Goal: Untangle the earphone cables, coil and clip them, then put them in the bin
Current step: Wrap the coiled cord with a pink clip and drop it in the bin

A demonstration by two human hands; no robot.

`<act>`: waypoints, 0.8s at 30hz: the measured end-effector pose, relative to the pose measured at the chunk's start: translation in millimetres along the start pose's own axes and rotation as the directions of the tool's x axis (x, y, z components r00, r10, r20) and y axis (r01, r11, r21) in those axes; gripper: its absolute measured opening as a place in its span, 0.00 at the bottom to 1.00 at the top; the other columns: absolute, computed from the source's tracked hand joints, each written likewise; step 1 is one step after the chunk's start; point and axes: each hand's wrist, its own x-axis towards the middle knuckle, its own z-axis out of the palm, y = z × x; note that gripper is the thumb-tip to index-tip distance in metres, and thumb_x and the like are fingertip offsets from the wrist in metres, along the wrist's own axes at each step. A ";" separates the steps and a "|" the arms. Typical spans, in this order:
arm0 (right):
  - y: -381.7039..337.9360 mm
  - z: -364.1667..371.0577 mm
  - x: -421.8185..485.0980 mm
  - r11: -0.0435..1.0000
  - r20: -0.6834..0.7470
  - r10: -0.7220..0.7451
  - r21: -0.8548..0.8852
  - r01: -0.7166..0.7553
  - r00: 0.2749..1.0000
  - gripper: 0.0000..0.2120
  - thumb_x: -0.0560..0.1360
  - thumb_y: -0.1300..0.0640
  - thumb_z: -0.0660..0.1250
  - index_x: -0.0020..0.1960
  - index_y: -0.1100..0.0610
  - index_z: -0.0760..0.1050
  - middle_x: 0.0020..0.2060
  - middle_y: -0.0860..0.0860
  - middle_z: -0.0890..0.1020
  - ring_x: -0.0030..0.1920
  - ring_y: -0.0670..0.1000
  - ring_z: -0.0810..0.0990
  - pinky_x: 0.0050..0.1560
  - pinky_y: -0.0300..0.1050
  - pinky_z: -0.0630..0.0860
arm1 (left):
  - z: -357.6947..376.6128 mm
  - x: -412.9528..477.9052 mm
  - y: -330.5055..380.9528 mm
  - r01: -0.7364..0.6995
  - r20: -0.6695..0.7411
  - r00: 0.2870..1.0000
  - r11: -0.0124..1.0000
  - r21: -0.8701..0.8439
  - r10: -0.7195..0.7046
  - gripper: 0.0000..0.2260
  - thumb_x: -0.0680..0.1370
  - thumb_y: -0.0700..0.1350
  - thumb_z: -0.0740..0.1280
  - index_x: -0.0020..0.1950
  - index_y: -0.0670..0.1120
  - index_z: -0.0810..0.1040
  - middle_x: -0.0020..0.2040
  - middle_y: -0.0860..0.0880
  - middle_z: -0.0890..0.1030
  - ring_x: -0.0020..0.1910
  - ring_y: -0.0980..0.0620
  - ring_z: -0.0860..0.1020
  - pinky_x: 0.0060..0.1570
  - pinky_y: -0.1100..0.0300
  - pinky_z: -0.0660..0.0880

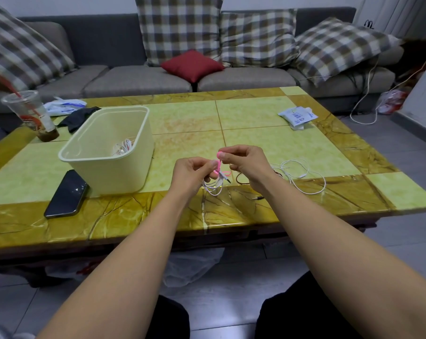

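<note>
Above the near edge of the table (133, 216), the left hand (191, 171) gripped a coiled white cable (213, 189) while the right hand (246, 162) pinched a pink clip (218, 167) against it; the clip probably needed cinching snugly across every loop. Beyond lay a loose cable (302, 176), and farther left the bin (114, 174).

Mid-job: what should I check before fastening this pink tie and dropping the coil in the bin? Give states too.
1. Left hand grips the coiled white earphone cable: ok.
2. Right hand pinches the pink tie: ok.
3. Tie fastened round the coil: cannot tell.
4. Jack plug tucked in: not ok, it sticks out.
5. Cream bin open on the left: ok.
6. Loose white earphone cable on the table coiled: not ok.
</note>
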 end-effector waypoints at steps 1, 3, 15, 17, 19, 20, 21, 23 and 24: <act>-0.9 0.2 -0.4 1.000 0.001 0.003 -0.006 -0.003 1.000 0.06 0.71 0.60 0.75 0.48 0.57 0.83 0.40 0.50 0.85 0.41 0.45 0.83 0.42 0.37 0.74 | 0.5 0.6 -1.3 -0.015 0.005 1.000 1.000 0.023 0.015 0.08 0.77 0.40 0.70 0.46 0.35 0.83 0.28 0.49 0.80 0.26 0.59 0.73 0.29 0.69 0.69; -2.2 0.6 -0.8 1.000 0.012 0.000 -0.027 0.001 1.000 0.07 0.71 0.59 0.76 0.49 0.57 0.83 0.40 0.50 0.85 0.39 0.44 0.82 0.40 0.34 0.74 | 0.6 2.7 -3.2 -0.032 -0.007 0.999 0.998 0.062 0.033 0.07 0.78 0.41 0.69 0.46 0.37 0.83 0.29 0.50 0.80 0.28 0.58 0.74 0.30 0.68 0.70; -1.3 -0.4 0.9 0.993 0.045 -0.010 -0.118 0.015 0.999 0.05 0.71 0.64 0.74 0.44 0.55 0.84 0.38 0.52 0.86 0.41 0.48 0.85 0.40 0.37 0.74 | 1.7 5.3 -4.6 -0.073 -0.113 0.990 0.989 0.130 0.088 0.07 0.77 0.43 0.69 0.42 0.41 0.82 0.29 0.50 0.82 0.31 0.55 0.78 0.37 0.61 0.76; -0.9 -1.5 0.1 0.993 0.078 -0.006 -0.117 0.015 0.997 0.05 0.71 0.63 0.74 0.45 0.55 0.84 0.38 0.52 0.86 0.40 0.46 0.85 0.39 0.35 0.74 | 0.9 4.7 -4.9 -0.073 -0.119 0.989 0.988 0.135 0.089 0.07 0.77 0.43 0.70 0.42 0.42 0.83 0.30 0.49 0.82 0.31 0.54 0.78 0.39 0.58 0.76; -0.6 -2.4 -0.2 0.993 0.108 0.001 -0.119 0.012 0.994 0.05 0.72 0.63 0.74 0.47 0.56 0.84 0.39 0.52 0.86 0.40 0.46 0.85 0.39 0.34 0.75 | -0.1 4.4 -4.9 -0.078 -0.120 0.988 0.986 0.150 0.096 0.07 0.77 0.44 0.70 0.41 0.43 0.83 0.31 0.48 0.82 0.32 0.54 0.79 0.41 0.57 0.77; -0.6 -2.0 0.1 0.993 0.106 0.002 -0.119 0.011 0.994 0.05 0.72 0.63 0.74 0.47 0.57 0.84 0.39 0.52 0.86 0.41 0.46 0.84 0.39 0.35 0.75 | -0.6 4.4 -4.6 -0.080 -0.121 0.988 0.985 0.152 0.099 0.07 0.77 0.44 0.70 0.41 0.43 0.83 0.31 0.48 0.83 0.32 0.54 0.79 0.40 0.57 0.77; -1.1 -0.8 0.5 0.994 0.083 -0.001 -0.111 0.010 0.997 0.05 0.72 0.63 0.74 0.48 0.58 0.84 0.39 0.52 0.86 0.40 0.46 0.84 0.39 0.35 0.75 | -0.6 4.8 -4.2 -0.080 -0.125 0.987 0.986 0.145 0.098 0.07 0.77 0.44 0.70 0.41 0.43 0.82 0.31 0.48 0.83 0.31 0.55 0.79 0.38 0.59 0.76; -3.1 1.9 1.6 0.998 0.005 -0.022 -0.055 0.022 1.000 0.06 0.72 0.62 0.74 0.49 0.59 0.83 0.39 0.51 0.84 0.40 0.46 0.82 0.41 0.37 0.74 | 1.4 5.8 -3.3 -0.064 -0.139 0.987 0.992 0.112 0.079 0.06 0.78 0.43 0.69 0.42 0.42 0.81 0.30 0.49 0.82 0.29 0.56 0.78 0.34 0.62 0.73; -4.0 2.4 2.2 0.999 -0.009 -0.031 -0.022 0.031 0.999 0.06 0.73 0.62 0.73 0.49 0.59 0.83 0.39 0.51 0.84 0.40 0.46 0.81 0.42 0.38 0.74 | 2.6 6.2 -2.9 -0.048 -0.150 0.987 0.994 0.099 0.062 0.06 0.78 0.43 0.68 0.43 0.42 0.81 0.30 0.50 0.82 0.28 0.57 0.77 0.32 0.63 0.72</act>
